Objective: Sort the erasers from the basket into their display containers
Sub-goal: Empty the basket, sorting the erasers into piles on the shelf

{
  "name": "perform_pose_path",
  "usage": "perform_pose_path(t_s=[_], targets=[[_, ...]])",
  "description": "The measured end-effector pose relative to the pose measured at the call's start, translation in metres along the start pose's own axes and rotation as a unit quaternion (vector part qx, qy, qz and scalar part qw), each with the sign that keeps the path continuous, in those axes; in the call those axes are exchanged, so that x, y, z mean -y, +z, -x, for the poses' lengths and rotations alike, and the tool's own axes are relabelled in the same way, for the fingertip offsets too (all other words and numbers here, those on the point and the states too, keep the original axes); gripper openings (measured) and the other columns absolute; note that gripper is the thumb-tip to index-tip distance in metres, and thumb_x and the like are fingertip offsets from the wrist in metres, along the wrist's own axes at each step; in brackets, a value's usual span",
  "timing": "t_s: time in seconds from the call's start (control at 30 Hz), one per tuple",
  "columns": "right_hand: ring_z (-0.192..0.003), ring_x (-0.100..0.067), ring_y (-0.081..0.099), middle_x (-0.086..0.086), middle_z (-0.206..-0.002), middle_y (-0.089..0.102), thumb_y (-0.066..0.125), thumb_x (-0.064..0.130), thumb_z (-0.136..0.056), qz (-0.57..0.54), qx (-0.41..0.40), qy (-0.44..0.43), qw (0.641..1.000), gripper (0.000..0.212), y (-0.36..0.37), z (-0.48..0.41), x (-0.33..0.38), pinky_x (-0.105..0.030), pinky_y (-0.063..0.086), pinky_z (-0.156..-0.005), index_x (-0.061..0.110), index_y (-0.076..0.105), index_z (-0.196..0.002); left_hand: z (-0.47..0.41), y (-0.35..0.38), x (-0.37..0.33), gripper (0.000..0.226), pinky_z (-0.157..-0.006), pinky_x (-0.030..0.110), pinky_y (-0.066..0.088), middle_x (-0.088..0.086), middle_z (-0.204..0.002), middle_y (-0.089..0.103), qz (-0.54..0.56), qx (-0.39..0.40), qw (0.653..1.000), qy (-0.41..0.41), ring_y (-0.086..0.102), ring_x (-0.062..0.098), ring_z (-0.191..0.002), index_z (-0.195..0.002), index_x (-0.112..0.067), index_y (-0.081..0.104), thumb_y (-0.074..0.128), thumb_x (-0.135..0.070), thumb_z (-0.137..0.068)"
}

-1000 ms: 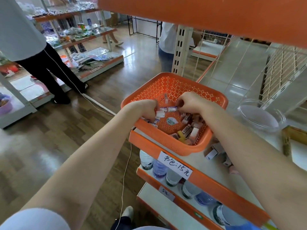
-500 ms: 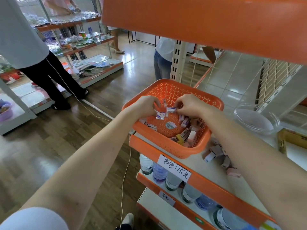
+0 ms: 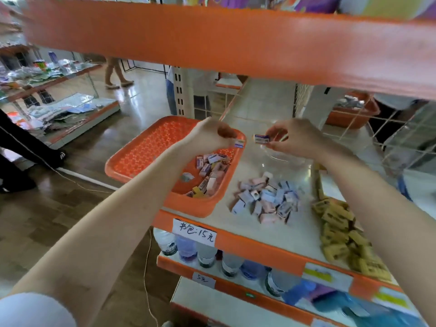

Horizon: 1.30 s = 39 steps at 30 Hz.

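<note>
1. White-and-purple wrapped eraser (image 3: 261,139) pinched by right hand (image 3: 292,138) fingers, above clear glass bowl (image 3: 283,159).
2. Left hand (image 3: 210,135) fingers pinch another small wrapped eraser (image 3: 239,143) over the perforated orange plastic basket (image 3: 146,147) corner.
3. Pink-and-blue eraser pile (image 3: 266,197) on the shelf (image 3: 259,230) nearby.

Reaches from 7 o'clock with left hand (image 3: 210,136), curled fingers pinching a small white-sleeved eraser (image 3: 239,143), and from 4 o'clock with right hand (image 3: 292,139) pinching a blue-and-white rectangular eraser (image 3: 261,139).
</note>
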State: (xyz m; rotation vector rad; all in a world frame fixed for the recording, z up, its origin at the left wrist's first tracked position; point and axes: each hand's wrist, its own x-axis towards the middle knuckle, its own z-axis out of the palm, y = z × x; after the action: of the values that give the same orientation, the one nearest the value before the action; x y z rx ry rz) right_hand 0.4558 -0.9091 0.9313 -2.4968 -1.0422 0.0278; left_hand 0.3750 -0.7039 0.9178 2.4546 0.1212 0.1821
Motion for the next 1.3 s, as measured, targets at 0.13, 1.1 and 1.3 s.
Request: perform_pose_path(t_s=[0.13,1.1,1.3], targets=[[-0.083,-0.013,0.061,0.000,-0.091,0.066,0.070,0.020,-0.083,0.000,-0.015,0.095,0.995,0.020,-0.027,0.059,-0.051,-0.023,0.046,-0.071,0.016,0.068,-0.102,-0.023,0.048,-0.046,0.021,-0.069,0.009,0.042,-0.007,-0.096,0.069,-0.002,0.056,0.998,0.039,0.061,0.005,-0.083,-0.105,-0.020,0.072,0.066,-0.021,-0.085],[-0.090,-0.020,0.056,-0.004,-0.110,0.058,0.071,0.025,-0.083,0.066,-0.067,0.374,0.923,0.034,-0.062,0.320,-0.175,-0.031,0.045,-0.081,0.023,0.065,-0.116,-0.002,0.273,-0.243,0.029,-0.077,0.017,0.040,0.002,-0.116,0.065,-0.048,0.248,0.930,0.268,0.061,0.014,-0.098,-0.116,-0.016,0.063,0.066,-0.024,-0.088],[-0.092,-0.015,0.052,0.000,-0.109,0.059,0.069,0.024,-0.083,0.060,-0.083,0.312,0.945,0.027,-0.073,0.262,-0.168,-0.023,0.036,-0.076,0.028,0.066,-0.110,-0.010,0.214,-0.213,0.026,-0.082,0.012,0.037,-0.001,-0.115,0.065,-0.032,0.183,0.948,0.259,0.060,0.013,-0.105,-0.115,-0.014,0.066,0.058,-0.016,-0.091]])
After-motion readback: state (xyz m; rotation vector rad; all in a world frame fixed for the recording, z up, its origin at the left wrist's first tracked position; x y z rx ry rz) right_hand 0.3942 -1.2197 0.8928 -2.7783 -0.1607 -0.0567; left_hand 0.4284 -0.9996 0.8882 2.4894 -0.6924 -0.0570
